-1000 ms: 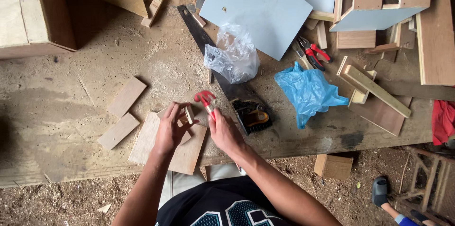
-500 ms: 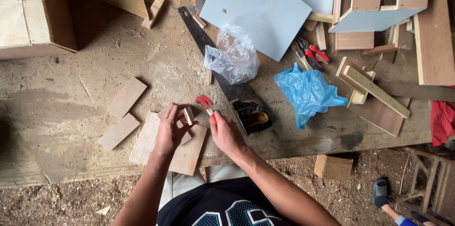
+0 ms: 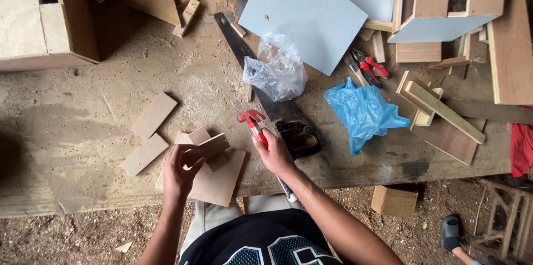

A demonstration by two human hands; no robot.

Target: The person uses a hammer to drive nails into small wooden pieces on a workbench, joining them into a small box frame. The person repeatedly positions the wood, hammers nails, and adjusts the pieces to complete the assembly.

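From the head camera, looking straight down at my workbench (image 3: 83, 148), dusty and pale with sawdust. My left hand (image 3: 179, 171) is closed around a small strip of wood (image 3: 206, 147), thumb and fingers pinching its near end so the strip points up and to the right, tilted above the flat wooden panel (image 3: 219, 179) that lies at the bench's near edge. My right hand (image 3: 276, 154) is wrapped tight around the handle of a red claw hammer (image 3: 252, 122); the red head sticks out beyond my knuckles toward the far side, and the handle's end shows below my wrist, over the bench edge. The hammer head is just to the right of the wood strip, apart from it.

Left of my left hand lie two loose rectangular offcuts (image 3: 149, 131), near each other. Just right of my right hand sits the dark handle of a handsaw (image 3: 297, 137), its blade running away up and left beneath a crumpled clear plastic bag (image 3: 277, 70). Further right is a blue plastic bag (image 3: 363, 110), and beyond it red-handled pliers (image 3: 366, 66) beside a pale blue board (image 3: 305, 9). Below the bench, a wood block (image 3: 394, 201) lies on the sawdust-strewn floor
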